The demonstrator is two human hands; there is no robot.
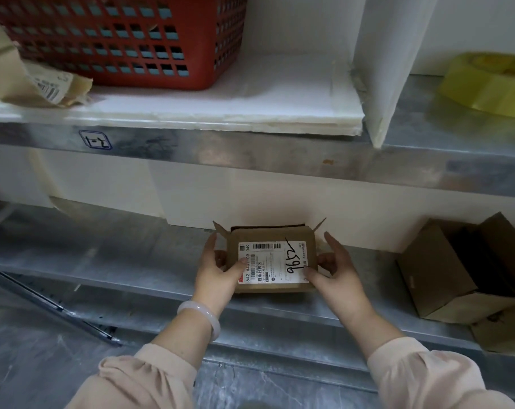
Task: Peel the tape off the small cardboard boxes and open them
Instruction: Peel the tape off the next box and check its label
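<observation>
Small box (pixel 272 261) at the front edge of the lower shelf (pixel 132 255), long axis running left to right along that edge. Labelled face tilted up, 2 flaps spread open on the side toward the shelf's back. Gripped at both ends: left hand (pixel 218 276) and right hand (pixel 336 270), thumbs on the label, fingers curled behind. Bigger open box (pixel 445 276) at the shelf's right end.

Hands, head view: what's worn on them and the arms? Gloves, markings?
No gloves: the left hand and right hand are bare. The left sleeve and right sleeve are pale pink, long and gathered at the cuffs. A smooth, milky-white bangle circles the left wrist. No rings, watch or markings show.
</observation>
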